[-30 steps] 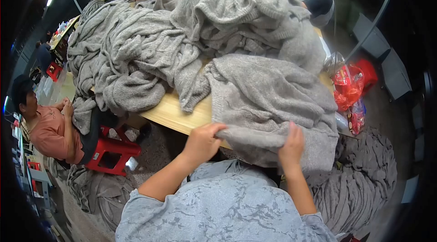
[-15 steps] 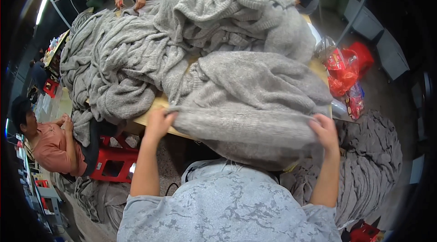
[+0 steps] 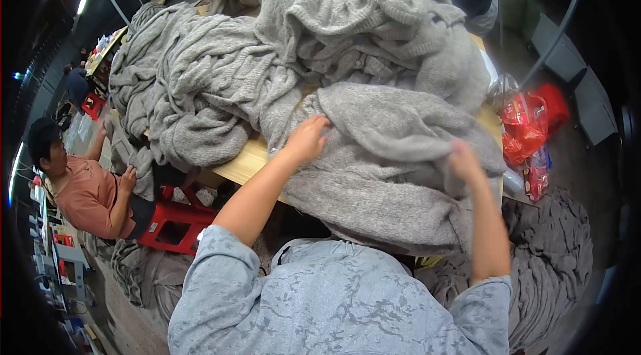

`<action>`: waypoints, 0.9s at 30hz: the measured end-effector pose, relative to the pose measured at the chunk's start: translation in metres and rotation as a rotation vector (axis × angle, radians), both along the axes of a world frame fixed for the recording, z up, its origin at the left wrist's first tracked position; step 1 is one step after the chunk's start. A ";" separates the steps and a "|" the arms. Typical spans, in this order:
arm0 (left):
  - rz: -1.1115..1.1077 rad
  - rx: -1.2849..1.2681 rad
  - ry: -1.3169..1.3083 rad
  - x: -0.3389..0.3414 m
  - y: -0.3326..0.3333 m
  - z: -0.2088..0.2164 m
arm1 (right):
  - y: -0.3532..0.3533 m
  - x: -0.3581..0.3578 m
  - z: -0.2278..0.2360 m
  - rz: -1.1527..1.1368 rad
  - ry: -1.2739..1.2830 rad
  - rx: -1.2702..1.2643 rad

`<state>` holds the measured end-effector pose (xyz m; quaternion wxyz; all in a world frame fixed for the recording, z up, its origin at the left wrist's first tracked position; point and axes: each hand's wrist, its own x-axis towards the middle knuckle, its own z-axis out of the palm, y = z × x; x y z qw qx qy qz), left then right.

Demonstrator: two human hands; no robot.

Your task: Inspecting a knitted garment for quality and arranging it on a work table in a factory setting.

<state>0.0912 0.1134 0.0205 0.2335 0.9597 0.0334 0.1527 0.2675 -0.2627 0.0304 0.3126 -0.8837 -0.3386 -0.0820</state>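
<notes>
A grey knitted garment (image 3: 374,205) lies spread across the table's near edge, its lower part hanging toward me. My left hand (image 3: 308,138) is at its upper left part, fingers bent and closed on the knit. My right hand (image 3: 466,161), smeared by motion, holds a raised fold at the garment's right side; the fold stretches leftward from the fingers. The fingertips of the right hand are partly lost in the blur.
Heaped grey knits (image 3: 354,8) cover the table (image 3: 244,160) ahead and left. Red plastic bags (image 3: 524,128) stand at its right. More knit piles (image 3: 547,261) lie low at right. A seated person (image 3: 93,188) is beside a red stool (image 3: 177,225); others work across the table.
Both hands have left the garment's near edge and moved farther up it, the left also rightward. The near band now lies down, while a fold rises at the right hand.
</notes>
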 end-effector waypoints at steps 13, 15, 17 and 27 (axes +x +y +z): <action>0.093 0.504 0.009 0.050 0.040 -0.029 | 0.035 -0.007 0.066 0.164 -0.221 -0.087; 0.087 0.372 -0.090 0.051 0.038 -0.007 | 0.049 -0.036 0.032 0.179 -0.129 -0.285; 0.084 0.303 -0.256 0.049 0.031 0.026 | 0.055 -0.039 -0.003 0.163 -0.085 -0.282; -0.130 -0.843 -0.309 -0.028 0.072 0.135 | 0.141 -0.045 0.039 -0.007 -0.071 -0.201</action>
